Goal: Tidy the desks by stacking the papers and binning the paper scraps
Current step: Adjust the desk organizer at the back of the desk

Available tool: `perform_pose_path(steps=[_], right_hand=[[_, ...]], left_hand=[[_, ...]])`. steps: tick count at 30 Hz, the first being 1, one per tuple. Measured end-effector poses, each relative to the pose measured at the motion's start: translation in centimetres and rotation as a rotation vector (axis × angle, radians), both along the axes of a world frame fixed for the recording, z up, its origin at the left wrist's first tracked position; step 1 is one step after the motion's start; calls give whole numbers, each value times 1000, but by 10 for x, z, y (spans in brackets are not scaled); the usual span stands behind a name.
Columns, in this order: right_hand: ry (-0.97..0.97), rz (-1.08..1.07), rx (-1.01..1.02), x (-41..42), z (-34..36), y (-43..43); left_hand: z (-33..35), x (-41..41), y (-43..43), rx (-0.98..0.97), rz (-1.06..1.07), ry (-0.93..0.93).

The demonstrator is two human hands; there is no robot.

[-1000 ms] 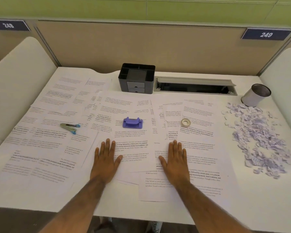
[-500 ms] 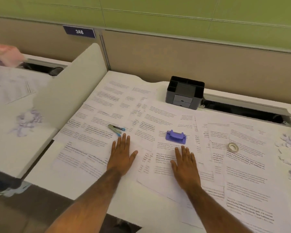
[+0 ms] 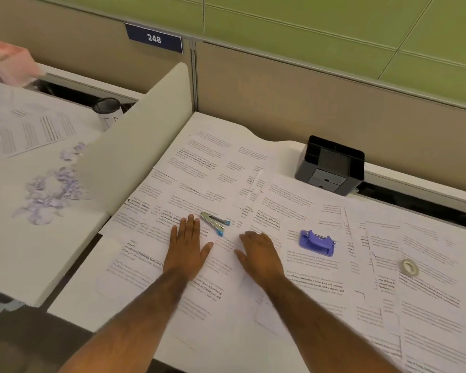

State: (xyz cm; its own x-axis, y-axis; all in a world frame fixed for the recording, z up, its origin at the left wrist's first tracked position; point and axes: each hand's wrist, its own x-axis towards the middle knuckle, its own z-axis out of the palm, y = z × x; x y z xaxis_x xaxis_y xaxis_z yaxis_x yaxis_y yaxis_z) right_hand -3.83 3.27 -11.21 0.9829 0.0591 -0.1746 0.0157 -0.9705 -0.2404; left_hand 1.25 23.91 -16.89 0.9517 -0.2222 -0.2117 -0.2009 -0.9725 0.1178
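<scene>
The left hand [image 3: 186,247] and right hand [image 3: 258,254] lay flat, fingers straight, gripping nothing, on the overlapping papers [image 3: 213,162] that spread to every side of the purple hole punch [image 3: 317,242], both hands to its left. The sheets were judged light, limp and prone to sliding (the punch, and a stapler [image 3: 215,223] left of it, pinned some), so best gathered under flat palms and lifted by squared edges.

A small silver stapler with blue tips [image 3: 215,223] lies on the near bench [image 3: 291,154]. A purple hole punch [image 3: 317,243] sits to its right, and a roll of tape [image 3: 410,267] farther right. A black desk organiser [image 3: 330,165] stands at the back against the beige partition [image 3: 280,98]. A white divider [image 3: 129,146] stands on the left, and a blue plate [image 3: 154,38] above it reads 248.
</scene>
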Motion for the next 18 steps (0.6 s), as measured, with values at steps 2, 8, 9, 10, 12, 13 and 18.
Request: perform_pose_path(steps=[2,8,9,10,12,13,18], right_hand=[[-22,-29,-72,14,-4,17],[35,-76,-142,44,-14,47],[40,-84,-130,46,-14,50],[43,-96,-114,50,-14,54],[48,-120,-71,58,-13,57],[49,-127,-54,62,-13,58],[41,-81,-67,69,-16,58]], left_hand=[[-5,-3,3,-28,3,-18],[-20,-2,7,-79,5,-56],[-21,-2,8,-77,4,-62],[-23,-2,8,-69,1,-66],[-24,-1,9,-54,-1,-75],[-24,0,9,-55,1,-80],[-26,-3,8,-58,13,-65]])
